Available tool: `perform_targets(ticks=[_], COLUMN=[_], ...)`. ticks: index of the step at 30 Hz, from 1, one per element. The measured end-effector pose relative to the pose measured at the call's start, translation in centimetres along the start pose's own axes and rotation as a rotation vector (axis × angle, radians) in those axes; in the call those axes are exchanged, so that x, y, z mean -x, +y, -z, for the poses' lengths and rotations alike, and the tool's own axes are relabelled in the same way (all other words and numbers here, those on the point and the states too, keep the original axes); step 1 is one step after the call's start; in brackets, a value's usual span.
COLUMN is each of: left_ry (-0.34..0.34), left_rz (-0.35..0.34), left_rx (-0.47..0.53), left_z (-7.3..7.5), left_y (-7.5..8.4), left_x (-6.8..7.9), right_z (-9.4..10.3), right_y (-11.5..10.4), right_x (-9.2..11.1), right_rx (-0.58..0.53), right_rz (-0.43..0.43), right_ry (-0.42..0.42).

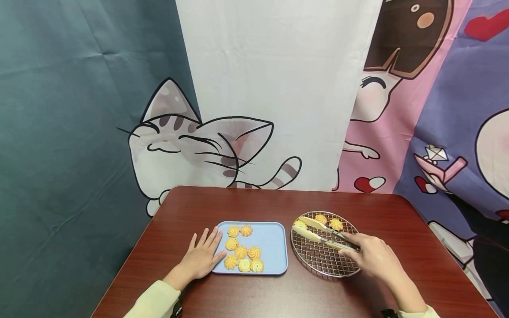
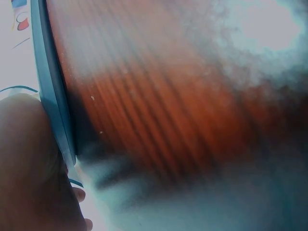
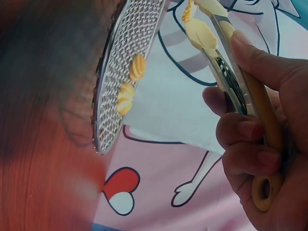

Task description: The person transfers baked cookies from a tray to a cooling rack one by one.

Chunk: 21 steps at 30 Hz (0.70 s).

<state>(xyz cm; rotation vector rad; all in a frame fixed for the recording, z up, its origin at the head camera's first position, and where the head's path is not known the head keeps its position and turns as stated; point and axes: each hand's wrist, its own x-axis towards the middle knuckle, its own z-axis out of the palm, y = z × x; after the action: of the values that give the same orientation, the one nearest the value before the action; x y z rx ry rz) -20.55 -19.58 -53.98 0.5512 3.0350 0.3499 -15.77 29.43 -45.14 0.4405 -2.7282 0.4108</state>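
My right hand (image 1: 374, 256) grips a pair of tongs (image 1: 328, 244), with its fingers curled round the handles in the right wrist view. Between the pale yellow tong tips is a swirled butter cookie (image 3: 189, 11), above the far left of the round wire rack (image 1: 318, 261). Two other cookies, one of them this ridged cookie (image 1: 336, 224), lie at the rack's far side. My left hand (image 1: 200, 257) rests with straight, spread fingers along the left edge of the blue tray (image 1: 274, 247). Several cookies (image 1: 241, 252) sit on the tray's left half.
Tray and rack stand side by side on a dark red wooden table (image 1: 238, 296), a narrow gap between them. Behind the table's far edge hangs a cartoon-printed curtain (image 1: 278, 88).
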Motion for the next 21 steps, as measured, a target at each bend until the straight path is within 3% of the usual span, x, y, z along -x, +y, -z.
perform_targets(ticks=[21], left_ry=[-0.029], left_rz=[0.026], left_rx=[-0.026], left_z=[-0.1], left_y=[0.0], left_x=[-0.1], right_z=[-0.9], right_y=[2.0], right_x=[-0.2], right_rx=[-0.001], right_rz=[-0.083], right_ry=[-0.032])
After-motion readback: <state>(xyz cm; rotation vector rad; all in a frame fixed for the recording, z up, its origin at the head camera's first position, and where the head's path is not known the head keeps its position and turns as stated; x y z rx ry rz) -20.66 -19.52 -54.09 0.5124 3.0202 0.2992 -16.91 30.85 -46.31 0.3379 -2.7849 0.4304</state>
